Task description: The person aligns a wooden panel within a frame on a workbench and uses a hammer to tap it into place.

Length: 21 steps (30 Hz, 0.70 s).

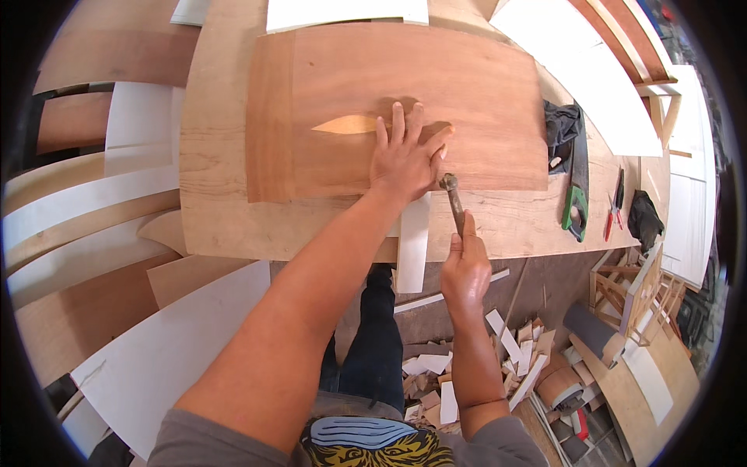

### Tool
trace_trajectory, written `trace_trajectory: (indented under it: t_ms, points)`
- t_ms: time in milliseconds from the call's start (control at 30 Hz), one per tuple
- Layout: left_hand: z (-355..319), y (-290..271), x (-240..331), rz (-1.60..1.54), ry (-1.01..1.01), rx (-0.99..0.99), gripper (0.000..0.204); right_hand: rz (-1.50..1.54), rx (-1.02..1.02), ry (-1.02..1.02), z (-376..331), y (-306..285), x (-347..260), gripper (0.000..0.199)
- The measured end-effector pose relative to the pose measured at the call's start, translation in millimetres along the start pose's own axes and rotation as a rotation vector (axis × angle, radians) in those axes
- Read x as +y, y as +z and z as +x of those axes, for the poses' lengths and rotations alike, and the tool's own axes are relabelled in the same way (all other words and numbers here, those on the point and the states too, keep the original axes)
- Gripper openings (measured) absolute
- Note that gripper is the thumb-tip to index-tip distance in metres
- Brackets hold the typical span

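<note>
A reddish-brown plywood panel point(342, 74) lies flat on the light wooden worktable point(214, 156). My left hand point(406, 159) rests on its near part, fingers spread, next to a pale leaf-shaped patch point(346, 124) in the surface. Wrapped round the handle of a hammer point(456, 204) is my right hand point(466, 268), at the table's near edge. The hammer's head is close beside my left thumb, over the panel's near edge. A white strip point(413, 245) sticks out from under the panel towards me.
To the right on the table lie a green-handled saw point(576, 206), red-handled pliers point(612, 214), dark cloth point(562, 124) and a black bag point(644, 218). White boards point(576, 66) lie at the far right. Stacked boards point(93, 241) fill the left. Wood offcuts point(432, 373) litter the floor.
</note>
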<state>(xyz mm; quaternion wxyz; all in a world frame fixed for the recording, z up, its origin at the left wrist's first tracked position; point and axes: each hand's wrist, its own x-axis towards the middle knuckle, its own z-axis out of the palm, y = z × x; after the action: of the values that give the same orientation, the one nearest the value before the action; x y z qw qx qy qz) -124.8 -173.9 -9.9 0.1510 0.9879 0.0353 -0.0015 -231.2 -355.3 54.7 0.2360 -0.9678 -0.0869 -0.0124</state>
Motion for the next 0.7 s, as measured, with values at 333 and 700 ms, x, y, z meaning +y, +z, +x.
trace_trajectory:
  t_ms: [333,700]
  points:
    - [-1,-1,6,0.012,0.009,-0.004,0.048,-0.024,-0.004,-0.007,-6,5,7,0.051]
    - [-4,-6,6,0.035,-0.006,-0.090,0.049,0.085,0.097,-0.003,-10,8,4,0.050]
